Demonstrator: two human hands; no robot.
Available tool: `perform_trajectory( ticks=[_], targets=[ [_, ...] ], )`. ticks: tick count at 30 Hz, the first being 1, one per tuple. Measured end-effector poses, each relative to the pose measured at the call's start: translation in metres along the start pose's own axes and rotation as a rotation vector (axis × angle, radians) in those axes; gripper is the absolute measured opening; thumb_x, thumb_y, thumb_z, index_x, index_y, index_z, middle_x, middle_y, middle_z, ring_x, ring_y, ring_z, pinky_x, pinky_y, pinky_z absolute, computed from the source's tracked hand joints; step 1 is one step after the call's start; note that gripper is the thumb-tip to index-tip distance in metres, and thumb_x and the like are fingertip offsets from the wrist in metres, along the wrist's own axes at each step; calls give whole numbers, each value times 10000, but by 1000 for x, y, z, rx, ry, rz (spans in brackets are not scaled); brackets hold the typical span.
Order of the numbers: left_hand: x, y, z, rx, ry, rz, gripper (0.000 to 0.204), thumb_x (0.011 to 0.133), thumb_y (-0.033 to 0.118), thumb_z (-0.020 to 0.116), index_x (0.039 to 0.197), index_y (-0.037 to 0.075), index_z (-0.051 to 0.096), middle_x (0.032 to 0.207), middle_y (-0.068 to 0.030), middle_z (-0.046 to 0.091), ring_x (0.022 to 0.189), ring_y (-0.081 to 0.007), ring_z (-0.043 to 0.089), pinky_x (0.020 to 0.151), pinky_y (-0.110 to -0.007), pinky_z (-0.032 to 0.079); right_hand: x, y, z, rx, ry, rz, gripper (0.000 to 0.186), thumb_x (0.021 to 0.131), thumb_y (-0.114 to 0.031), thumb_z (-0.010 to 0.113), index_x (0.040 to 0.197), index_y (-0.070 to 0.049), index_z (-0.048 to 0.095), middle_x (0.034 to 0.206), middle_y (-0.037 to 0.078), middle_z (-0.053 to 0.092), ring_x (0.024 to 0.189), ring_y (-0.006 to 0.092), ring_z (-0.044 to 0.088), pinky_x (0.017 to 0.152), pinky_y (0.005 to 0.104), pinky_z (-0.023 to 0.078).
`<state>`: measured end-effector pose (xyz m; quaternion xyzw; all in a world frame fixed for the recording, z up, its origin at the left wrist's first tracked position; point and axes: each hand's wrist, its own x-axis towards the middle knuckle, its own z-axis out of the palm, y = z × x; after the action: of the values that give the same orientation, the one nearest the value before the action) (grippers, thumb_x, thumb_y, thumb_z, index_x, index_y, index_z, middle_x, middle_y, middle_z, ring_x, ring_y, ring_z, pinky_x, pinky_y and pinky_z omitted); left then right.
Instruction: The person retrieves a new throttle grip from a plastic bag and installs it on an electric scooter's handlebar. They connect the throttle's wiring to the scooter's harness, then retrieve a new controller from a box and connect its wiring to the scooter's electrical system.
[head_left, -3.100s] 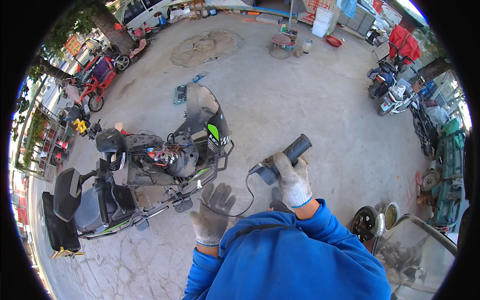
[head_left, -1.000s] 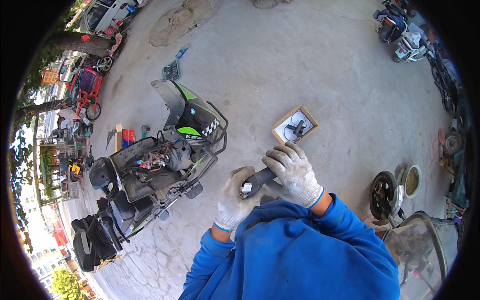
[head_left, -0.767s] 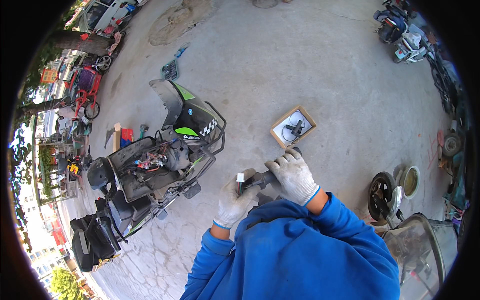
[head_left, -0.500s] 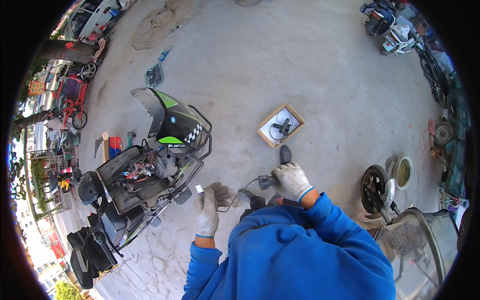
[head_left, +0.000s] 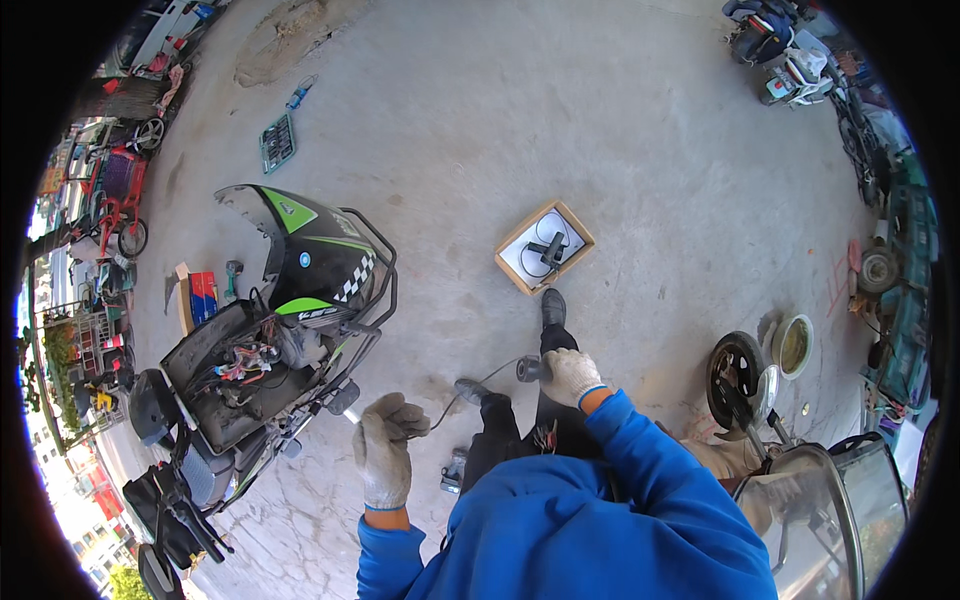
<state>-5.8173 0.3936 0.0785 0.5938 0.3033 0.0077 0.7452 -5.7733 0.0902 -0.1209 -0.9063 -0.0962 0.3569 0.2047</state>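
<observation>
My right hand (head_left: pixel 572 378), in a whitish work glove, is closed around a black twist-throttle grip (head_left: pixel 529 369) in front of my body. A thin dark cable (head_left: pixel 448 410) runs from it toward my left hand (head_left: pixel 384 452), also gloved. Those fingers are closed on the cable's end, where a small white connector (head_left: pixel 352 415) sticks out. Left of that hand an electric scooter (head_left: pixel 325 258), black and green, has its seat area uncovered and loose wires (head_left: pixel 250 360) exposed. A cardboard box (head_left: pixel 588 247) beyond my foot holds another black grip (head_left: pixel 546 250) with cable.
An open green toolbox (head_left: pixel 278 143) lies on the concrete past the scooter. A red and blue box (head_left: pixel 203 297) stands beside the scooter. To my right are a wheel (head_left: pixel 735 378), a pale basin (head_left: pixel 794 347) and a vehicle with a clear windshield (head_left: pixel 815 505). Parked scooters (head_left: pixel 797 78) stand far right.
The scooter, box and toolbox have shifted left in view. My legs show more, one foot forward. Both hands have moved slightly left and keep hold of the grip and cable end.
</observation>
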Motion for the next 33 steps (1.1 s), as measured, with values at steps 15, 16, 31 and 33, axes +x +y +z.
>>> perform_trajectory(
  ticks=[15,16,31,33],
  targets=[
    [143,-319,108,233,94,-620,295,988,200,752,1183,-8,676,1026,-82,744,919,-164,683,816,-332,557,96,22,48,484,20,-120,737,867,-251,755,1486,34,476,1150,244,685,984,454,699,844,523,579],
    [155,-318,125,266,102,-660,280,974,205,762,1136,-12,691,997,-80,745,865,-160,686,772,-331,560,101,38,50,495,-1,-143,746,864,-251,759,1493,29,473,1153,241,685,981,455,698,845,524,579],
    [256,-439,133,513,14,-703,514,841,219,786,1250,-32,603,879,-82,697,779,-167,649,708,-344,528,188,203,42,567,-40,490,419,919,-294,794,1247,-43,727,1064,160,794,904,278,783,836,373,615],
    [292,-445,157,561,-61,-724,590,820,249,785,1304,-24,589,879,-124,716,813,-250,692,759,-385,550,180,206,50,625,-55,499,406,924,-287,793,1240,-40,730,1051,152,795,892,265,781,830,365,614]
  ],
)
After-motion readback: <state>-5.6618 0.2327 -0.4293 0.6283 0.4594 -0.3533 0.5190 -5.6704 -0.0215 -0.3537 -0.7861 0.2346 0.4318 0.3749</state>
